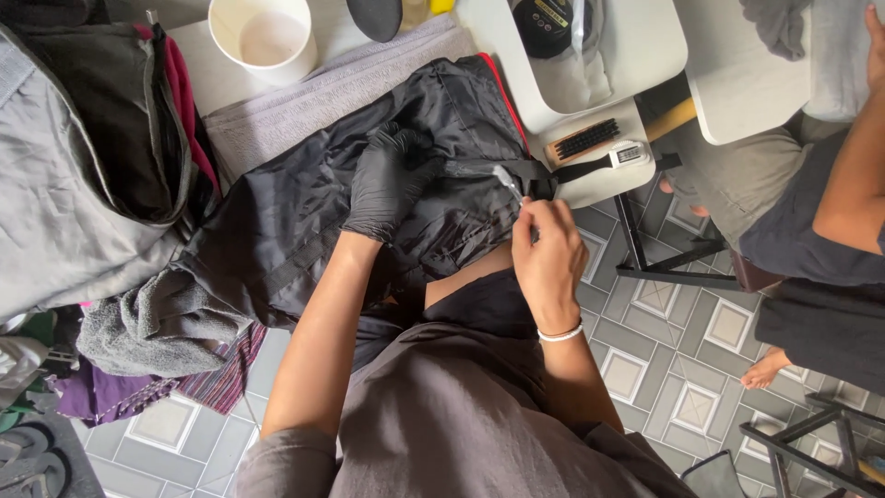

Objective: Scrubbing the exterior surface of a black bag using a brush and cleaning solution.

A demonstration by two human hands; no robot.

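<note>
I observed the left hand (387, 180), in a black glove, pressed palm-down with fingers spread on a black bag (369, 198) that lay across a grey towel (304, 97) on the table. The bare right hand (550, 254) was closed around a small brush (509, 183), its head touching the bag's strap. A white cup (265, 37) stood beyond; a wooden brush (583, 140) lay on a white stool (599, 180) nearby.

We've got barely any room: the crumpled black nylon bag (304, 212) fills the middle, a grey fabric backpack (64, 184) crowds the left, a white plastic bucket (263, 37) blocks the top. Only the patterned grey tiled floor (664, 360) at lower right stays open.
</note>
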